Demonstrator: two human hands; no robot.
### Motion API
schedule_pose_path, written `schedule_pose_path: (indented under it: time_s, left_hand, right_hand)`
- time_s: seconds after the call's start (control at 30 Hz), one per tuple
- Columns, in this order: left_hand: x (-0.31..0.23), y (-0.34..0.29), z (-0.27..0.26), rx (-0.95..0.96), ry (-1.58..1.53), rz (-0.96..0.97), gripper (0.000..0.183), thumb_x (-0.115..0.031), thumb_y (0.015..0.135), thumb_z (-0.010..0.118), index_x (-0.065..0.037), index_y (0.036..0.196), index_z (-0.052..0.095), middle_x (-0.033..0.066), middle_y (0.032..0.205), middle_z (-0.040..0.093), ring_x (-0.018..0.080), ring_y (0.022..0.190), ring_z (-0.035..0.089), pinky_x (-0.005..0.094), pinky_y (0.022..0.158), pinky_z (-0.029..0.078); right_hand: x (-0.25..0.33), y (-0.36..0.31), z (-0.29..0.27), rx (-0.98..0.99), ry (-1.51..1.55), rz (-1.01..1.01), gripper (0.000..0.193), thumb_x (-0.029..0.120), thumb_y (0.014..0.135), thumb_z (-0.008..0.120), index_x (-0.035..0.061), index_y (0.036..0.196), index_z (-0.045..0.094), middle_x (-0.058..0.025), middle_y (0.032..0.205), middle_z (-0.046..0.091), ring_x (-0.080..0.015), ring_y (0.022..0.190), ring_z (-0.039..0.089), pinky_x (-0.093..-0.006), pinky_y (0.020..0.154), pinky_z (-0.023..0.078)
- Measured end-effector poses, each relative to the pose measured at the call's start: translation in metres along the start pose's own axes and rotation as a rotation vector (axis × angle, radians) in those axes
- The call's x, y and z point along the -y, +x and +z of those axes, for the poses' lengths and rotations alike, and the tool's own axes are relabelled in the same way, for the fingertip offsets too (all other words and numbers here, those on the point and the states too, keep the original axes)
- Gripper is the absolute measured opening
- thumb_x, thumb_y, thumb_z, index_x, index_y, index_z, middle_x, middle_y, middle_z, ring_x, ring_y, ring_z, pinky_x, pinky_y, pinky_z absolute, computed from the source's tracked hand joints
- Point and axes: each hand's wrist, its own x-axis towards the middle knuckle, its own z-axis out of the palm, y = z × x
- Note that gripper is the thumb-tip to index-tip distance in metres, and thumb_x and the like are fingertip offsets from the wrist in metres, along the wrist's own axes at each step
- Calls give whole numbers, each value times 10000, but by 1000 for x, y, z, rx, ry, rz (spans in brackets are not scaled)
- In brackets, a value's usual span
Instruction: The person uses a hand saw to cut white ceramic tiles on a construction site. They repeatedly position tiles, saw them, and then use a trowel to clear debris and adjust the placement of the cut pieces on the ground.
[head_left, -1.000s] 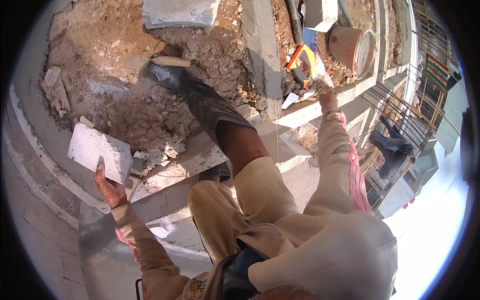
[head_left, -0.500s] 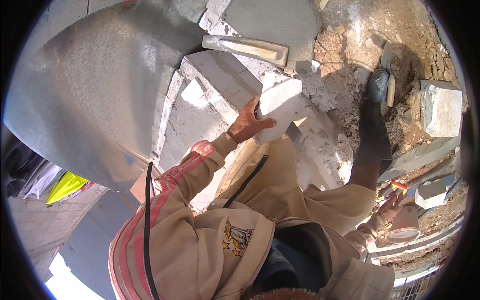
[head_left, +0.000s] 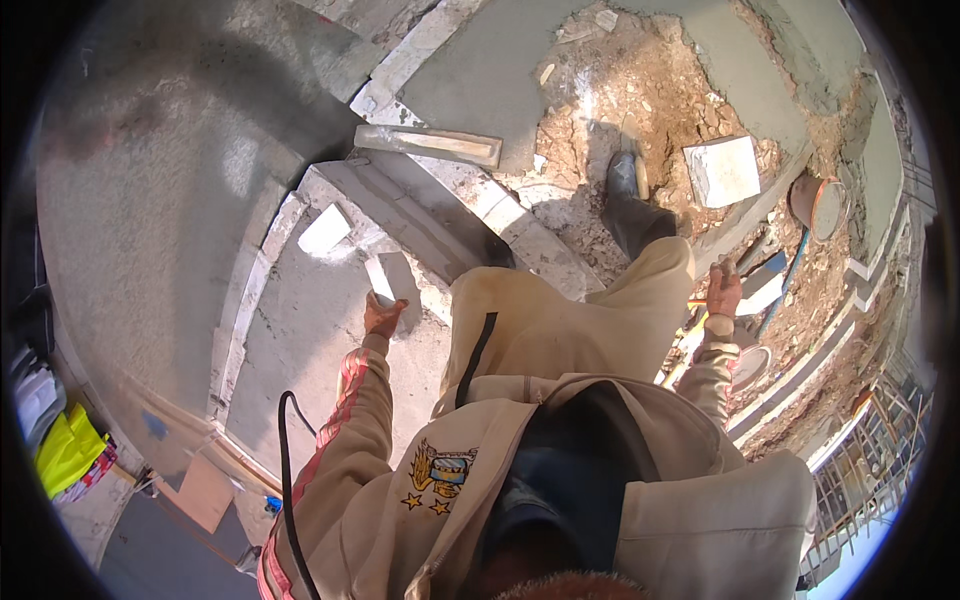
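My left hand (head_left: 383,316) is closed round the near end of a pale rectangular block (head_left: 390,278). The block is at the grey concrete slab (head_left: 310,330), close to its whitish edge; whether it rests on the slab I cannot tell. Beyond it on the slab lies a flat white piece (head_left: 325,231). Out to the right, my right hand (head_left: 724,290) is raised with its fingers partly spread, and I see nothing held in it. A long float with a wooden handle (head_left: 430,145) lies across the far corner of the concrete edging.
A dark boot (head_left: 632,205) stands on rubble, a wooden tool handle (head_left: 642,176) beside it. A larger pale block (head_left: 722,172) sits farther right. Buckets (head_left: 822,208), a blue cable and channel edges lie to the right. Folded clothes (head_left: 70,450) are at left.
My left hand has carried the block left and down toward the slab. My right hand has come up and forward. The whole view has shifted, so boot and float appear farther left.
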Motion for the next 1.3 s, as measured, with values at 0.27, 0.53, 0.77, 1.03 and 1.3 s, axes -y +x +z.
schedule_pose_path:
  time_s: [0.27,0.53,0.77,1.03,1.3]
  left_hand:
    - [7,-22,-37,425,167,119,913,-452,612,863,1,1313,493,188,1302,614,331,1179,611,432,998,482]
    - [-41,81,-83,359,396,463,1071,-503,608,842,111,1384,431,296,1341,550,405,1255,540,444,1056,436]
    - [-189,86,-136,419,292,686,1167,-427,587,885,153,1440,341,302,1425,484,372,1325,496,397,1102,400]
    - [-213,75,-58,320,294,848,1121,-401,601,870,151,1430,355,324,1452,440,412,1389,410,401,1154,335]
    - [-126,56,-58,338,389,768,779,-320,648,869,97,1209,525,233,1173,627,305,1068,610,402,923,497]
  right_hand:
    - [-107,-233,33,256,52,567,241,293,845,725,94,975,689,-129,872,712,-261,735,668,-374,715,544]
    - [-35,-327,101,235,514,739,213,234,868,708,87,1022,703,-87,797,713,-203,604,690,-371,565,554]
    - [5,-370,116,159,490,835,212,217,879,705,81,1042,707,-107,805,704,-227,605,692,-338,540,549]
    - [-141,-456,138,270,-291,357,214,196,856,705,62,1019,742,-109,936,729,-272,849,704,-399,707,573]
    - [-94,-396,125,200,93,528,111,149,877,684,95,973,696,-81,778,685,-219,663,686,-376,563,535]
